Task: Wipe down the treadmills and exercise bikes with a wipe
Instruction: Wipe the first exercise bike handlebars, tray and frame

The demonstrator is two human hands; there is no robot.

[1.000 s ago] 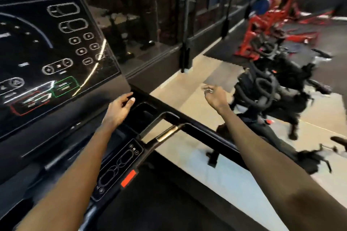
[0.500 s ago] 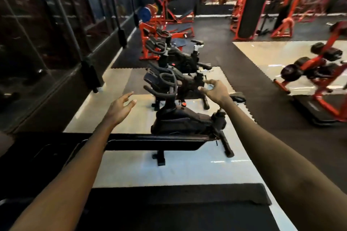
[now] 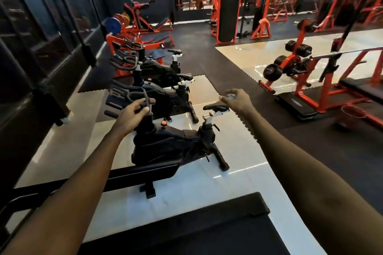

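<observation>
Left hand point(image 3: 130, 118), loose and empty, faces the bike's point(image 3: 165, 149) handlebars point(image 3: 134, 90); right hand point(image 3: 238, 100), pinching wipe point(image 3: 230, 95), is nearer the saddle point(image 3: 215, 107).

The bikes point(image 3: 165, 151) ahead of me are black, the nearest with an orange knob point(image 3: 163, 123). Beyond, I see white tile point(image 3: 196, 190), black matting point(image 3: 228, 72), red-orange frames point(image 3: 300, 41), one blue plate point(image 3: 113, 25).
</observation>
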